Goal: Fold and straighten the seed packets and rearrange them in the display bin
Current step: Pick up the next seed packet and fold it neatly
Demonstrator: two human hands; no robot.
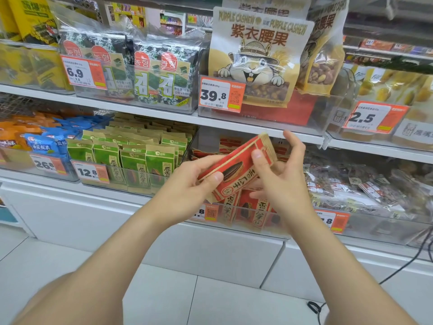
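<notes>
Just above the clear display bin (264, 232), a red-and-kraft seed packet (234, 167) is being held tilted, brown-edged end raised rightward, a dark sunflower seed printed mid-face. The left hand (186, 185) is pinching its lower end, thumb on top; the right hand (282, 181) is gripping the upper half, thumb pressing the face. More red packets (254, 213) are standing inside the bin, partly hidden by the hands. Green packets (133, 160) are sitting left of the bin.

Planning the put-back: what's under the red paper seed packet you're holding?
More red seed packets stand upright in the clear plastic display bin below it. The left hand, right hand and held red packet cover the bin's middle, so free space there can't be judged.
</notes>
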